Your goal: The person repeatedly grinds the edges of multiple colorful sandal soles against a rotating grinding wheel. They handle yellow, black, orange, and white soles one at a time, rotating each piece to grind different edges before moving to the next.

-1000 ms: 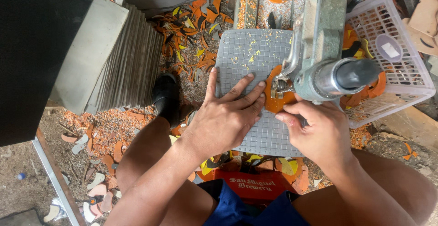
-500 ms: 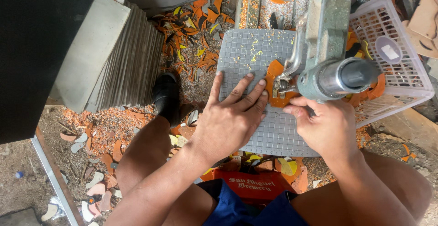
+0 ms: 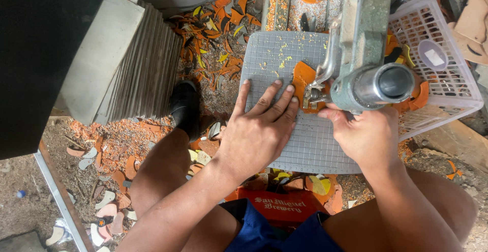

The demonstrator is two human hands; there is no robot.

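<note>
The orange sheet piece [image 3: 303, 81] is pressed flat by the left hand [image 3: 256, 132], fingers spread, on the gridded grey mat [image 3: 305, 145]; the right hand [image 3: 367, 135] is curled loosely just beside it, and what it grips cannot be told. Just beyond, the piece is met by the cutting machine [image 3: 363, 81]. Cutting appears underway, and many offcuts [image 3: 218, 43] are scattered beyond. Since half a second ago, both hands have barely shifted.

Count at centre frame: one grey gridded sheet [image 3: 284, 74], one orange cut piece [image 3: 304, 81] on it, one metal machine [image 3: 363, 43]. Right edge: one white basket [image 3: 442, 64]. Upper left: one stack of grey sheets [image 3: 137, 69]. Two hands: left hand [image 3: 259, 130], right hand [image 3: 366, 135].
</note>
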